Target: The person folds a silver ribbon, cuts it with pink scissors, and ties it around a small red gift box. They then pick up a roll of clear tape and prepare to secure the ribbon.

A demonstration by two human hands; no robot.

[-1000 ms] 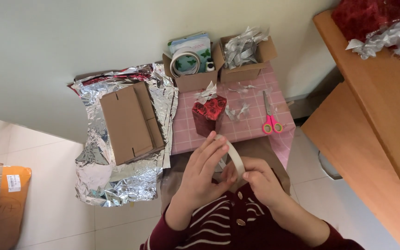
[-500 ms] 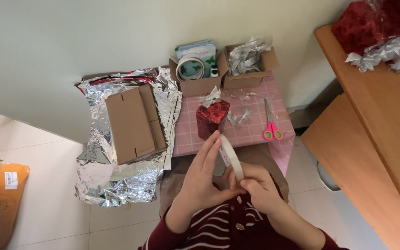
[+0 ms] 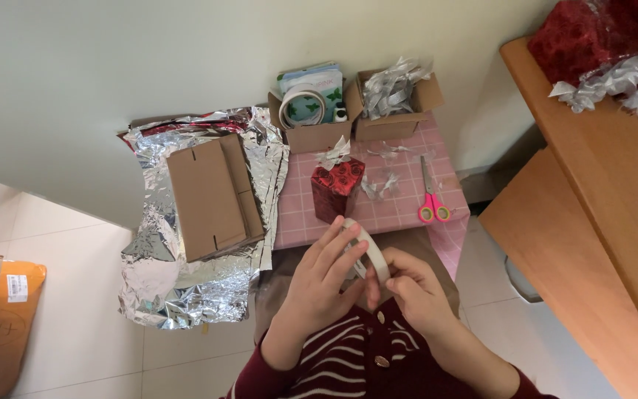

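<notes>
A white roll of tape [image 3: 368,250] stands on edge between both hands, close to my chest. My left hand [image 3: 320,282] grips its left side with fingers spread over the rim. My right hand [image 3: 412,292] pinches the roll's lower right edge. Just beyond the hands, a small box wrapped in red rose-patterned foil [image 3: 337,188] with a silver bow on top sits on the pink gridded table [image 3: 400,214]. Pink-handled scissors [image 3: 429,198] lie to its right.
Two open cardboard boxes stand at the table's back: one with tape rolls [image 3: 308,111], one with silver bows [image 3: 396,92]. Flattened cardboard [image 3: 212,196] lies on crumpled silver foil [image 3: 186,295] on the floor at left. A wooden desk [image 3: 599,185] holds red-wrapped gifts at right.
The hands and tape roll have stayed together, shifting slightly as my fingers work along the roll's edge. The view has drifted a little; nothing on the table has moved.
</notes>
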